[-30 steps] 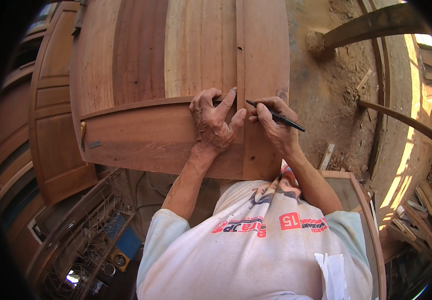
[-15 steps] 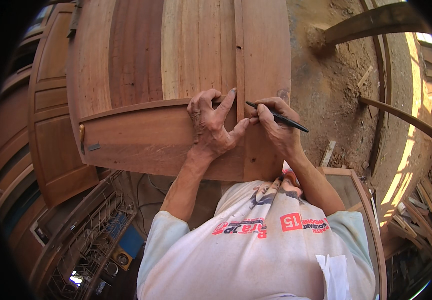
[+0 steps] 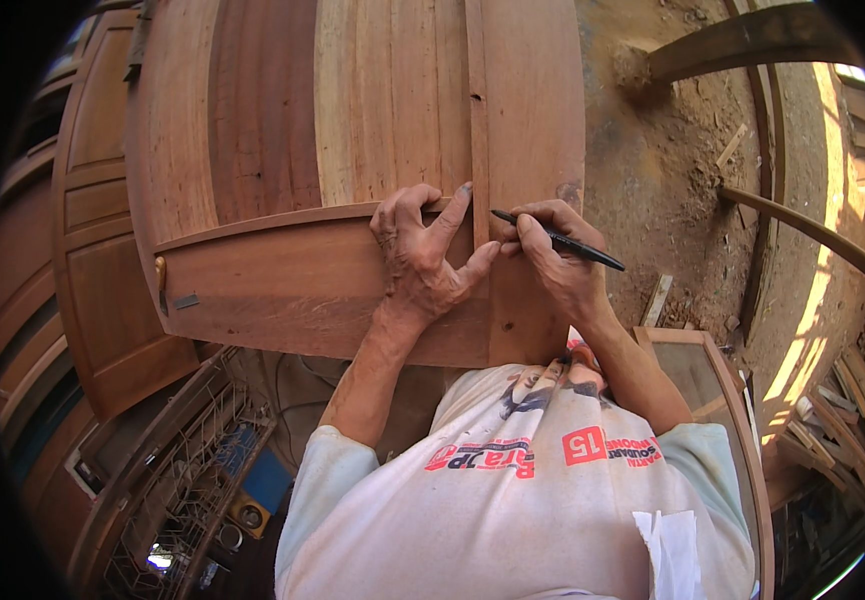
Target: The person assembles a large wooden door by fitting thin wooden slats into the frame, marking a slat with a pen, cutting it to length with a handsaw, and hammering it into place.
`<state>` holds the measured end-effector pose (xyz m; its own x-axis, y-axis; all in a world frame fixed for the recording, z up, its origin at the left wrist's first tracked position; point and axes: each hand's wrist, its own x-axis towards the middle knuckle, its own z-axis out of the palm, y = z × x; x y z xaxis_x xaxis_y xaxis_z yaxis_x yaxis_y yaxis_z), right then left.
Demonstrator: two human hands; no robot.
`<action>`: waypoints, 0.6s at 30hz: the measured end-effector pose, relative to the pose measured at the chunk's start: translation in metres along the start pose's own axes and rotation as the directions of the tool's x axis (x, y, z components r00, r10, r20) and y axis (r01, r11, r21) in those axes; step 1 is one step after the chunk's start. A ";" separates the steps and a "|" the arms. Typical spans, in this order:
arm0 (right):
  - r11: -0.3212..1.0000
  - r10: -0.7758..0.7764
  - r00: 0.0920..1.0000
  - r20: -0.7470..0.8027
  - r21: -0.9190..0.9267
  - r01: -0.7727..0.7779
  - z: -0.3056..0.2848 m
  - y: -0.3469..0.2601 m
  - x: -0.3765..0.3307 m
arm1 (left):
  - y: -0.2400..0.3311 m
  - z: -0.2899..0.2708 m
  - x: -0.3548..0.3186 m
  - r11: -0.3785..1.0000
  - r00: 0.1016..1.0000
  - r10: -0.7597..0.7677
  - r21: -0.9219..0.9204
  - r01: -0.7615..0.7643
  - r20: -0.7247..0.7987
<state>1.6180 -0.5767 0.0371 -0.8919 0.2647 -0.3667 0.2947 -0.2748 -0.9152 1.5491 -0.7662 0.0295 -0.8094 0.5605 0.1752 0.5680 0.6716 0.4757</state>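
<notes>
Currently right hand (image 3: 552, 255) has closed grip on black pen (image 3: 558, 240), tip at thin wooden strip (image 3: 478, 150); left hand (image 3: 422, 255) holds nothing, fingers spread flat, pinning strip to door panel (image 3: 272, 140).

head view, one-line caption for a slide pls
Left hand steadies a wooden door panel while the right hand holds a black pen to it.

Your right hand (image 3: 552, 250) hides the pen's (image 3: 562, 240) grip; your left hand (image 3: 422, 260) covers the strip's (image 3: 476, 120) lower part.
</notes>
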 end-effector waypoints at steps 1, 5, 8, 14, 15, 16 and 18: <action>1.000 0.010 1.000 0.008 -0.002 -0.010 -0.001 -0.001 0.000 | 0.000 0.000 0.000 1.000 1.000 -0.001 0.000 0.001 -0.003; 1.000 0.031 1.000 0.001 0.002 -0.031 -0.001 0.001 0.000 | 0.000 0.000 0.001 1.000 1.000 0.003 -0.001 -0.003 -0.008; 1.000 0.021 1.000 0.011 -0.007 -0.021 -0.001 -0.001 0.000 | 0.000 0.001 0.000 1.000 1.000 -0.006 -0.003 0.006 -0.010; 0.999 0.022 1.000 0.004 -0.027 -0.022 -0.001 -0.001 -0.001 | -0.001 0.001 0.000 1.000 1.000 -0.002 -0.010 0.002 -0.009; 0.999 0.021 1.000 0.006 -0.025 -0.021 -0.001 -0.001 -0.001 | -0.001 0.001 0.000 1.000 1.000 -0.003 -0.007 0.003 -0.008; 1.000 0.020 1.000 0.006 -0.023 -0.020 -0.001 -0.001 -0.001 | -0.001 0.001 0.000 1.000 1.000 -0.004 -0.005 0.004 -0.007; 1.000 0.014 1.000 0.006 -0.024 -0.014 -0.001 -0.001 -0.001 | -0.001 0.001 0.000 1.000 1.000 -0.003 0.000 0.003 -0.006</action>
<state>1.6188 -0.5752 0.0386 -0.8897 0.2551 -0.3787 0.3153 -0.2566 -0.9136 1.5486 -0.7663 0.0280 -0.8121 0.5553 0.1793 0.5655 0.6733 0.4763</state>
